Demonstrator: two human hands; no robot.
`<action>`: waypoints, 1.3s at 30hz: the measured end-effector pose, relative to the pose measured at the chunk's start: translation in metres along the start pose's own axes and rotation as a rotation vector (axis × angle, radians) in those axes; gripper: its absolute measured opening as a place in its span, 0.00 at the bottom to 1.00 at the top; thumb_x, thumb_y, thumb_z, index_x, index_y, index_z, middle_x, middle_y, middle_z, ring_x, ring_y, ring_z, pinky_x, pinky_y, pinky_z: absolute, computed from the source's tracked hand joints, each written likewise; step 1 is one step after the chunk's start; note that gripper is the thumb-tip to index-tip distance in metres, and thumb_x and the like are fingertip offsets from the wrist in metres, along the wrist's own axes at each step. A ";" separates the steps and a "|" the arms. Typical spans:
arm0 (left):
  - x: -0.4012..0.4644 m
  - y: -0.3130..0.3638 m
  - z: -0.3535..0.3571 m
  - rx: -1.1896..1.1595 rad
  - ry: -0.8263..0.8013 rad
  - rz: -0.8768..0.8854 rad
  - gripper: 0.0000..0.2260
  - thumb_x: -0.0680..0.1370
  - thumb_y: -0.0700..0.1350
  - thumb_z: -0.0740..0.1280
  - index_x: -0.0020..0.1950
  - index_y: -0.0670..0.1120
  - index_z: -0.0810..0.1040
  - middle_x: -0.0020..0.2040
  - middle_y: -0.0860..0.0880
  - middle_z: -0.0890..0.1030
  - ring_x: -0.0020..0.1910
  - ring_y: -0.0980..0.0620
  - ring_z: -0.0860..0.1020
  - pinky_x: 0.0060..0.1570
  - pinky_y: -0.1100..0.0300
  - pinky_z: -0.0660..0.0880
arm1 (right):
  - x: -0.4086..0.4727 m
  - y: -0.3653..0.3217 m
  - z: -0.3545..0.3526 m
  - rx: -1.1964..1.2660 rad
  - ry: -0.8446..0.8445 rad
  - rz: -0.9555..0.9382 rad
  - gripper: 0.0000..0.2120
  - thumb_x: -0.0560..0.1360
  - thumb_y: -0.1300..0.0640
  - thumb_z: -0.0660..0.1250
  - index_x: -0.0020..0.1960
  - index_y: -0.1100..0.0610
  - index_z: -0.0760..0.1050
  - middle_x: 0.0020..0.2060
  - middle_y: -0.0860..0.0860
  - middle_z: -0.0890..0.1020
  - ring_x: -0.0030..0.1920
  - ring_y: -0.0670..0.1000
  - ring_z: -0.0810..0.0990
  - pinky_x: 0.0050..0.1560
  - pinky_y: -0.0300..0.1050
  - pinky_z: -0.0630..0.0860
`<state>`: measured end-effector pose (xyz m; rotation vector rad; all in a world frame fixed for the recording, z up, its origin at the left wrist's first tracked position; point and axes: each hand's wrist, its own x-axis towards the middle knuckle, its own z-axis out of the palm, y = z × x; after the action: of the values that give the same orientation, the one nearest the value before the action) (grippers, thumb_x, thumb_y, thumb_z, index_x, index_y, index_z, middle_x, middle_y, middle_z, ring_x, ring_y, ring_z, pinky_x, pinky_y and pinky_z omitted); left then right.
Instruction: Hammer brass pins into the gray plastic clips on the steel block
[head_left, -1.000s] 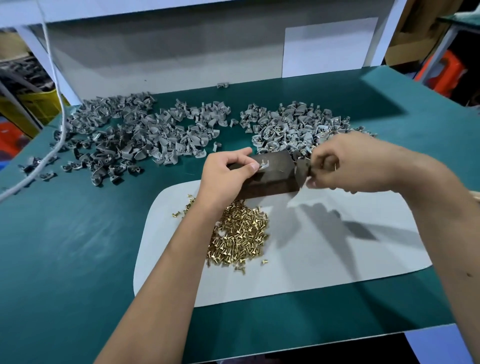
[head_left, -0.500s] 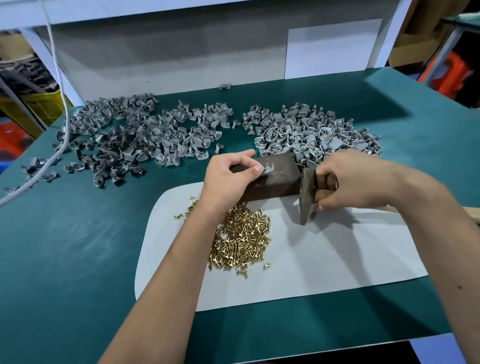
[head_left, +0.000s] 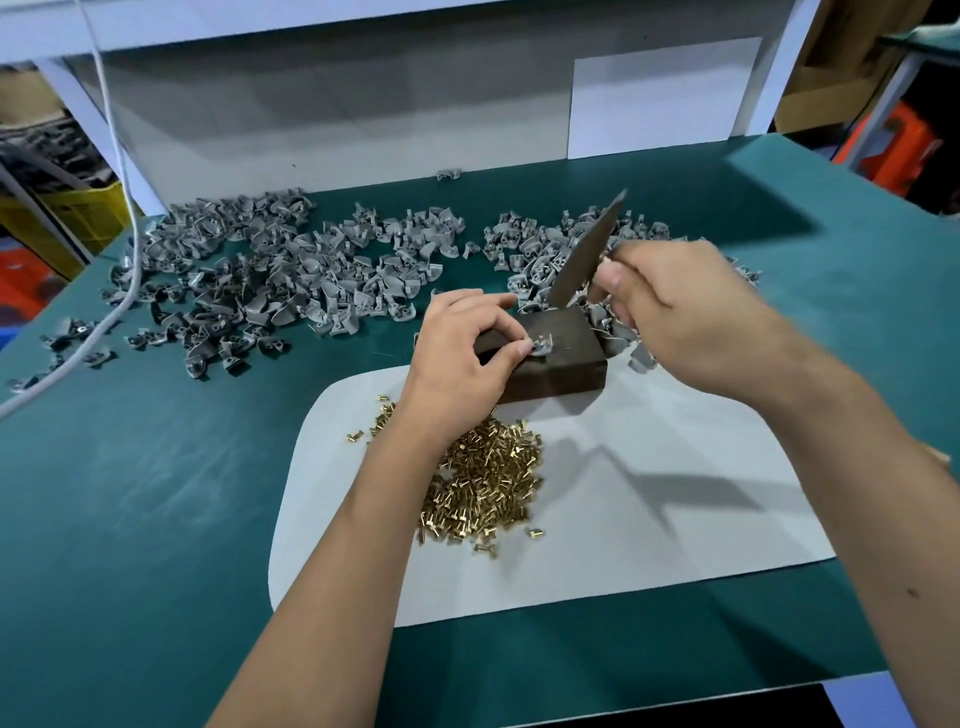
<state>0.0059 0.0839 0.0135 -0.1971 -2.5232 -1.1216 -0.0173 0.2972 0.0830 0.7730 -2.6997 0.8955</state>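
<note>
Hammer (head_left: 587, 249) blurred, handle hidden by right hand (head_left: 675, 312)

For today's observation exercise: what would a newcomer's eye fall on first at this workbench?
First, the raised dark metal hammer head in the right hand, above the dark steel block at the centre. There the left hand pinches a small gray plastic clip. Next, the heap of shiny brass pins on the pale mat, and the gray clips spread behind.

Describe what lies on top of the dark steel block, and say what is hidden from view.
On the steel block lies one gray clip with a brass pin in it, pinched by the left hand. That hand covers the block's left part, so anything there is hidden.
</note>
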 end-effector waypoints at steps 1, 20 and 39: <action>0.000 -0.001 0.000 -0.001 0.002 0.007 0.06 0.76 0.43 0.76 0.44 0.54 0.84 0.60 0.57 0.82 0.67 0.53 0.71 0.68 0.63 0.62 | 0.000 -0.003 0.003 -0.017 0.013 -0.012 0.14 0.86 0.52 0.56 0.44 0.53 0.74 0.34 0.51 0.78 0.34 0.53 0.75 0.36 0.48 0.71; 0.002 -0.004 0.003 -0.075 0.010 -0.088 0.06 0.75 0.41 0.76 0.43 0.52 0.84 0.60 0.55 0.83 0.66 0.52 0.74 0.71 0.50 0.67 | 0.001 0.003 -0.012 -0.076 -0.375 -0.120 0.13 0.79 0.48 0.69 0.38 0.52 0.79 0.30 0.49 0.81 0.30 0.46 0.75 0.32 0.43 0.70; -0.003 0.004 0.001 -0.381 -0.029 -0.268 0.11 0.77 0.38 0.72 0.36 0.51 0.83 0.65 0.50 0.82 0.63 0.54 0.80 0.69 0.45 0.72 | 0.016 0.006 0.035 -0.096 -0.136 -0.167 0.12 0.74 0.48 0.76 0.56 0.46 0.82 0.42 0.42 0.82 0.42 0.41 0.78 0.47 0.43 0.77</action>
<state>0.0096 0.0877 0.0148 0.0291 -2.3869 -1.7134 -0.0346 0.2738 0.0574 1.0544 -2.7186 0.6933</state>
